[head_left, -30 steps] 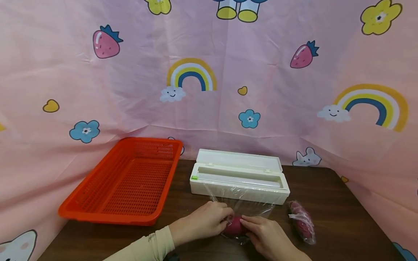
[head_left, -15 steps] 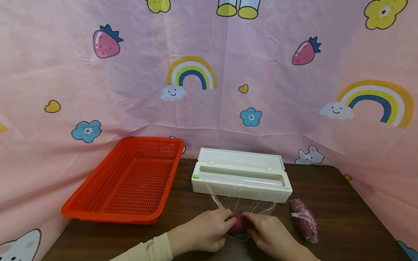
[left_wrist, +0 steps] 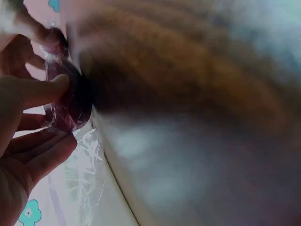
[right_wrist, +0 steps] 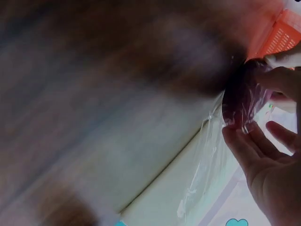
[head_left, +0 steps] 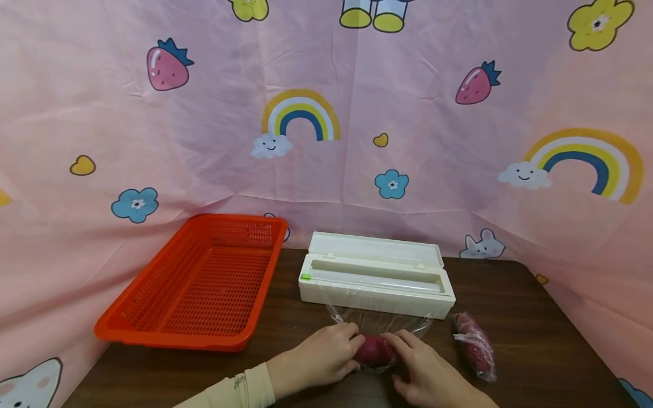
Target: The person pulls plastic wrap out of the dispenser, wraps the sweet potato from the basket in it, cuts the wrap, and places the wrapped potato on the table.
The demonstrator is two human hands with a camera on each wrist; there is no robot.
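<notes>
Partly covered in clear cling film point(head_left: 374, 321), a red-purple sweet potato point(head_left: 374, 351) lies between the two hands at the front of the table. The left hand point(head_left: 326, 352) grips its left end; in the left wrist view the thumb presses one side of the sweet potato point(left_wrist: 70, 106) and the fingers the other. At the right end, the right hand point(head_left: 427, 367) holds it between thumb and fingers, as the right wrist view shows with the sweet potato point(right_wrist: 244, 96). The film stretches from the sweet potato back to a white dispenser box point(head_left: 377, 303).
The dispenser's lid point(head_left: 377, 249) is up, with a film roll point(head_left: 377, 281) inside. A film-wrapped sweet potato point(head_left: 475, 348) lies to the right on the dark wooden table point(head_left: 535, 340). An orange-red plastic basket point(head_left: 204, 340) stands at left, before a patterned cloth point(head_left: 214, 141).
The hands have shifted slightly around the sweet potato. The right fingers have spread and drawn a little to the right, so more of the sweet potato shows. Box and basket stay put.
</notes>
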